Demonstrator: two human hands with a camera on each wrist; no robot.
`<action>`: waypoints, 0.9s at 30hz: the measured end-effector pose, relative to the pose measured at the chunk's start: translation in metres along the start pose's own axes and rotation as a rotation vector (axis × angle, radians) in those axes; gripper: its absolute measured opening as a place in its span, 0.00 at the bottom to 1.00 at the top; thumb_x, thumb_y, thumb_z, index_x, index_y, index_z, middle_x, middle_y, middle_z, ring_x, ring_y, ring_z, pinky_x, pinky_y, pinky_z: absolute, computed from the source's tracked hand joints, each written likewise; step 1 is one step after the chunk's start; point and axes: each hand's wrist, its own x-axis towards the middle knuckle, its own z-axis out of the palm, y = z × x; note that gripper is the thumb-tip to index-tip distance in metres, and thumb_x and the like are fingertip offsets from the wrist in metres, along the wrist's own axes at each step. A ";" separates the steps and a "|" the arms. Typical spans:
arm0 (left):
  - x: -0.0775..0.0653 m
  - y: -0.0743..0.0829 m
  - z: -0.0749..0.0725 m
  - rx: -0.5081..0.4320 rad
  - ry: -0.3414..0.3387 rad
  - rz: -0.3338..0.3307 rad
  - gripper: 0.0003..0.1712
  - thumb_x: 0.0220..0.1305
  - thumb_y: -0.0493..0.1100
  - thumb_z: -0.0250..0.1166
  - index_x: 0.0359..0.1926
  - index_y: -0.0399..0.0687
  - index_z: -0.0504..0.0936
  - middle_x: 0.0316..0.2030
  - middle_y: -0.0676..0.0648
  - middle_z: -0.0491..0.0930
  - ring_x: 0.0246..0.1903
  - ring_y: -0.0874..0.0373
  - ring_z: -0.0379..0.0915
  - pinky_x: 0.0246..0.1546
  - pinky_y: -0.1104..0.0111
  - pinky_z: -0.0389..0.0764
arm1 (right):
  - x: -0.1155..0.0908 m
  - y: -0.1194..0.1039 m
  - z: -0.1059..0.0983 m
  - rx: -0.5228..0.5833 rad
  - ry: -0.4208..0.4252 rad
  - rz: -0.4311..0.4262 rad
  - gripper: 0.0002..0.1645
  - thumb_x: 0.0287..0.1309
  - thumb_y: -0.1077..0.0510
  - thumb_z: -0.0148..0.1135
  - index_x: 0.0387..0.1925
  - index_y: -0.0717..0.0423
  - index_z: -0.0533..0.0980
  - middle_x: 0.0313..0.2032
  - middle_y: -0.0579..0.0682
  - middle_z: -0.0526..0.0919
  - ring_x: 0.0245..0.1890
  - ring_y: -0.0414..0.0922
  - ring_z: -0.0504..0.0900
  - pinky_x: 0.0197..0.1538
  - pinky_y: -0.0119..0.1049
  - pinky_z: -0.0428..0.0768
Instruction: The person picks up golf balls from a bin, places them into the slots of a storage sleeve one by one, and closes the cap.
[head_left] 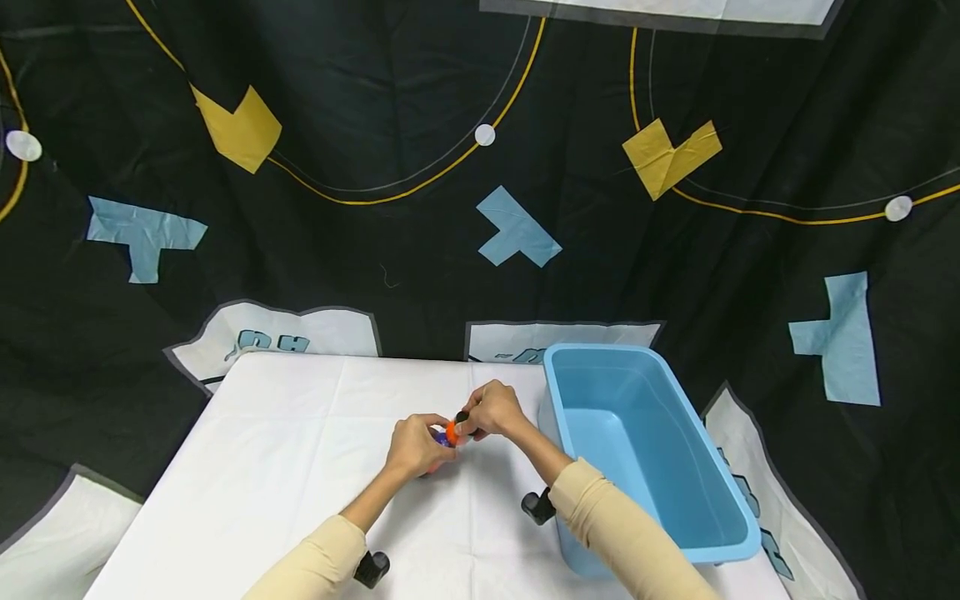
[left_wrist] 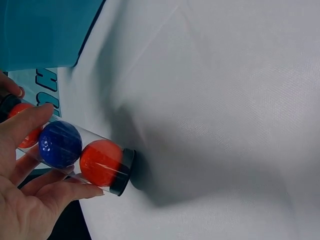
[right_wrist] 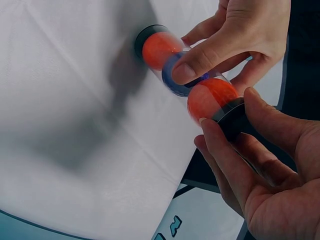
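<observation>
A clear tube with black end caps holds two orange balls and a blue ball [left_wrist: 60, 144] between them. My left hand [head_left: 417, 445] grips the tube around its middle, thumb across the blue ball in the right wrist view. At the upper end, my right hand [head_left: 494, 409] pinches the black cap [right_wrist: 231, 119] between thumb and fingers, right beside one orange ball [right_wrist: 212, 100]. The other orange ball [left_wrist: 101, 162] sits against the far black cap [left_wrist: 123, 172]. The tube is tilted and held over the white table [head_left: 300, 467], its shadow falling on the cloth.
A light blue plastic tub [head_left: 600, 450] stands on the table's right side, close to my right forearm. Behind the table hangs a black curtain [head_left: 337, 267] with blue and yellow tape marks. Small black camera mounts [head_left: 537, 506] stick out by both wrists.
</observation>
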 end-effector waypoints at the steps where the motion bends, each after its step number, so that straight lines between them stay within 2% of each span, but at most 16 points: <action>1: 0.000 0.001 0.000 0.002 0.003 0.008 0.27 0.36 0.44 0.85 0.43 0.47 0.90 0.27 0.46 0.88 0.28 0.57 0.81 0.30 0.65 0.80 | 0.000 0.000 0.000 0.004 0.000 0.001 0.11 0.41 0.66 0.82 0.26 0.63 0.84 0.29 0.58 0.84 0.22 0.49 0.89 0.29 0.35 0.86; 7: 0.000 0.001 0.000 -0.004 0.018 0.022 0.25 0.35 0.42 0.86 0.41 0.46 0.90 0.27 0.46 0.88 0.28 0.56 0.81 0.31 0.64 0.81 | 0.000 0.001 -0.002 0.032 0.008 -0.017 0.11 0.41 0.67 0.82 0.27 0.64 0.85 0.31 0.59 0.84 0.23 0.51 0.90 0.29 0.36 0.86; 15: -0.001 0.000 0.002 -0.017 0.021 -0.002 0.25 0.35 0.43 0.86 0.40 0.47 0.90 0.26 0.46 0.87 0.28 0.55 0.80 0.29 0.66 0.78 | -0.002 0.002 0.001 0.050 0.016 -0.037 0.11 0.41 0.68 0.82 0.28 0.64 0.85 0.32 0.61 0.84 0.23 0.50 0.89 0.29 0.36 0.86; 19: -0.001 0.000 0.002 -0.015 0.026 0.023 0.25 0.34 0.43 0.86 0.39 0.47 0.90 0.25 0.47 0.87 0.26 0.57 0.80 0.28 0.66 0.78 | -0.003 0.004 0.001 0.056 0.015 -0.030 0.11 0.41 0.68 0.82 0.28 0.65 0.85 0.30 0.60 0.85 0.23 0.51 0.90 0.30 0.38 0.87; 24: -0.002 0.001 0.003 -0.007 0.036 0.040 0.25 0.33 0.43 0.86 0.39 0.47 0.90 0.29 0.44 0.89 0.30 0.54 0.82 0.31 0.63 0.81 | -0.002 0.008 0.001 0.080 0.008 -0.022 0.11 0.42 0.67 0.81 0.30 0.65 0.86 0.30 0.60 0.86 0.23 0.51 0.89 0.30 0.37 0.87; 27: -0.002 0.001 0.003 -0.005 0.035 0.026 0.25 0.33 0.43 0.86 0.39 0.47 0.90 0.30 0.43 0.89 0.31 0.53 0.82 0.32 0.63 0.81 | -0.002 0.011 0.001 0.087 -0.002 -0.033 0.11 0.42 0.67 0.81 0.30 0.65 0.86 0.29 0.59 0.87 0.23 0.50 0.89 0.30 0.37 0.86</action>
